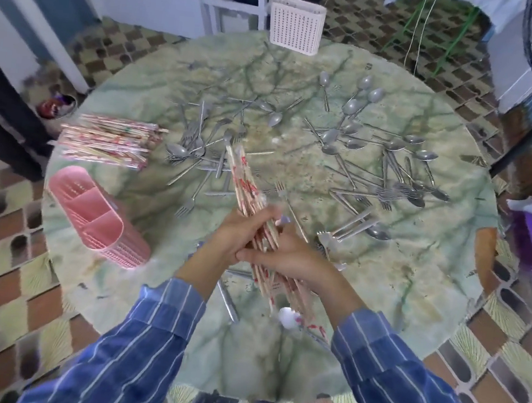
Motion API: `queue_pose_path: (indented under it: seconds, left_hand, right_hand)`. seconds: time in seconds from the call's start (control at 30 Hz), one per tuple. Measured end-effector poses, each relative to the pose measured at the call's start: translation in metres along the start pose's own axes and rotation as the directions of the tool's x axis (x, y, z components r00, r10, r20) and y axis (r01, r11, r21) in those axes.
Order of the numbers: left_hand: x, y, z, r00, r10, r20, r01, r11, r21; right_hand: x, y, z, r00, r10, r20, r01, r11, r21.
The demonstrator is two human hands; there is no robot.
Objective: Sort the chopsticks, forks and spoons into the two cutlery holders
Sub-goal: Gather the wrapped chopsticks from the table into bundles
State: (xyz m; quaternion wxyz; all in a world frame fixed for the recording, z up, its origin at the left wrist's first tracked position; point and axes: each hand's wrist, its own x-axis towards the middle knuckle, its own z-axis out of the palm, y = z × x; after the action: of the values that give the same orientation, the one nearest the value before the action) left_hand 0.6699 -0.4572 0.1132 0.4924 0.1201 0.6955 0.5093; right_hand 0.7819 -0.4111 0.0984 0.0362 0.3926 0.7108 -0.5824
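Chopsticks bundle (247, 182): likely light, stiff, smooth, prone to fanning. Your left hand (237, 234) and right hand (291, 259) both curl round mid-length; squeeze there, square tips before pink cutlery holder (120, 247).

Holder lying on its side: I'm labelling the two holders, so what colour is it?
The holder is pink; the head view shows it best.

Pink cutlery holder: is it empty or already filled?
Empty. The pink cutlery holder shows its open compartments with only bare pink inside, nothing standing in them.
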Motion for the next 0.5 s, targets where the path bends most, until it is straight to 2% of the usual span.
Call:
queue_pose_path:
  seconds: [0.07, 0.17, 0.2, 0.27, 0.37, 0.5]
  left_hand:
    - [0.000, 0.005, -0.016, 0.997, 0.009, -0.081, -0.014, 0.998, -0.064]
    - [0.005, 0.017, -0.044, 0.980, 0.075, -0.185, -0.117, 0.966, -0.230]
    - [0.008, 0.022, -0.055, 0.974, 0.096, -0.204, -0.152, 0.948, -0.280]
    - [0.011, 0.034, -0.076, 0.968, 0.142, -0.207, -0.215, 0.897, -0.387]
    - [0.019, 0.044, -0.097, 0.960, 0.183, -0.212, -0.271, 0.797, -0.539]
    - [0.032, 0.053, -0.125, 0.952, 0.180, -0.249, -0.296, 0.755, -0.585]
  right_hand:
    - [-0.006, -0.009, 0.009, 1.000, -0.015, 0.005, 0.015, 1.000, 0.007]
    - [-0.011, -0.013, 0.012, 0.999, -0.037, -0.040, 0.040, 0.997, 0.067]
    - [-0.012, -0.013, 0.012, 0.997, -0.039, -0.072, 0.046, 0.993, 0.107]
    - [-0.007, -0.014, 0.019, 0.991, 0.053, -0.122, -0.021, 0.967, 0.254]
    - [0.006, -0.016, 0.037, 0.952, 0.246, -0.182, -0.082, 0.778, 0.623]
    - [0.021, -0.030, 0.059, 0.893, 0.374, -0.252, -0.004, 0.567, 0.824]
